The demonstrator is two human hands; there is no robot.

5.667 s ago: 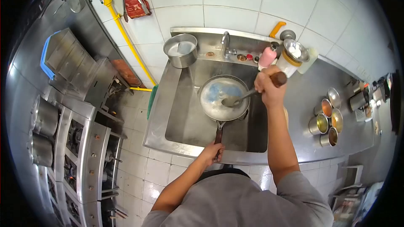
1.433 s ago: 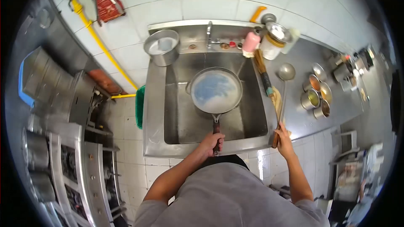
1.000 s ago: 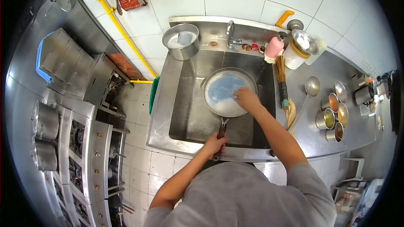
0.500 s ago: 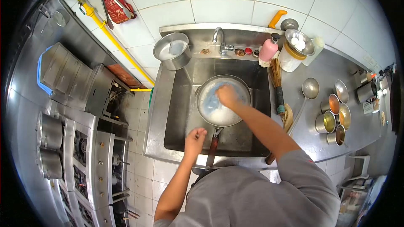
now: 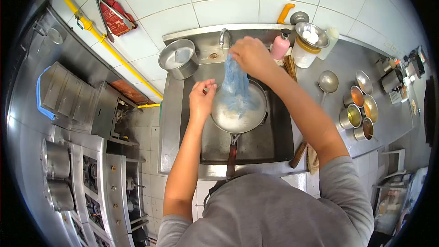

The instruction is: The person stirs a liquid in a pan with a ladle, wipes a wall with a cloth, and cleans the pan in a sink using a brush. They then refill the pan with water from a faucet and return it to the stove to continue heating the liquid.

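My right hand (image 5: 252, 57) is closed on the top of a blue mesh scrubbing cloth (image 5: 237, 84), which hangs in wet, stretched folds by the faucet (image 5: 224, 36). Its lower end trails over a round frying pan (image 5: 238, 124) with whitish suds in it. The pan rests in the steel sink (image 5: 260, 152), its brown handle (image 5: 232, 158) pointing towards me. Left of the cloth, my left hand (image 5: 201, 100) hovers near the pan's rim, fingers loosely bent and apart, holding nothing that I can see.
A steel pot (image 5: 179, 71) stands at the sink's back left corner. Behind the sink are a pink pump bottle (image 5: 280, 45) and a bowl (image 5: 312, 34) on a tub. To the right lie a ladle (image 5: 328, 81) and several small metal cups (image 5: 353, 115). Stoves (image 5: 107, 174) line the left.
My right hand has lifted the blue cloth from inside the pan up towards the faucet. My left hand has risen from beside the pan handle to the pan's left rim.
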